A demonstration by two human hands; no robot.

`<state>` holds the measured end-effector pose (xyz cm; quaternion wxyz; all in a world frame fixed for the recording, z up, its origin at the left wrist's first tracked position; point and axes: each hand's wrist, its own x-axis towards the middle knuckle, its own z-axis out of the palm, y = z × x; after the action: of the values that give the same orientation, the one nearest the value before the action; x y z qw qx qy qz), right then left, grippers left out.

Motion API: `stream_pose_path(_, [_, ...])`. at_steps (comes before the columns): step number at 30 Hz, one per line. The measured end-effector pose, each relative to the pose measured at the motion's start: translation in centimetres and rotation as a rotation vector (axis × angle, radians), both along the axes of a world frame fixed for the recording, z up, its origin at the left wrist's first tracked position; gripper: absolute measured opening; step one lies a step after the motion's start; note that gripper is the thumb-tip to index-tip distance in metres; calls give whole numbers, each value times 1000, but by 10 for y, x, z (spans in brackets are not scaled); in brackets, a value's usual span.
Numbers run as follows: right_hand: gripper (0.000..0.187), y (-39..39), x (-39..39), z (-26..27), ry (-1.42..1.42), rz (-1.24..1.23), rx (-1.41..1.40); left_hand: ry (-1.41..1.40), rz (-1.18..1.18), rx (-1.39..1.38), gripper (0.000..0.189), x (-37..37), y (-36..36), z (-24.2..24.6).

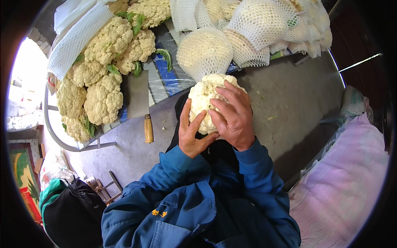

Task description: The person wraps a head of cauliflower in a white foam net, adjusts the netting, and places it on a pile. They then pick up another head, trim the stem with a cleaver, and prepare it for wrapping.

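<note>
A bare cauliflower head (pixel 203 93) is held between my two hands over my lap. My left hand (pixel 192 133) cups its lower left side, thumb beneath. The fingers of my right hand (pixel 232 116) spread over its right side and top. Just beyond it, at the table's edge, lies a cauliflower in a white foam net sleeve (pixel 204 51). A cleaver with a wooden handle (pixel 149 128) rests on the table to the left, its handle sticking out past the edge. Beside the blade several bare cauliflowers (pixel 104 99) are heaped, some with green leaves.
More cauliflowers in foam nets (pixel 260 21) are piled at the table's back right. Empty foam net sleeves (pixel 80 40) lie over the left heap. The table (pixel 164 68) has a striped, plastic-covered top. A black and green bag (pixel 71 210) stands lower left; a pinkish cloth (pixel 344 186) covers something at right.
</note>
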<state>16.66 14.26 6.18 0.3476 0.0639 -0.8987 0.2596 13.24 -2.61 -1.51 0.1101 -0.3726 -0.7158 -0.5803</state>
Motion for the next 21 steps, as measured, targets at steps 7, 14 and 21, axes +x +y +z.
stream_pose_path(7, [18,-4,-4,-2,-65,8,3,-8,9,-36,86,1,-3,2])
stream_pose_path(14, [13,-4,-4,-1,-73,-15,-71,-9,-9,-28,87,1,-2,0])
stream_pose_path(21, [13,-6,-10,5,-69,24,53,-11,-2,-41,89,-1,-2,-2])
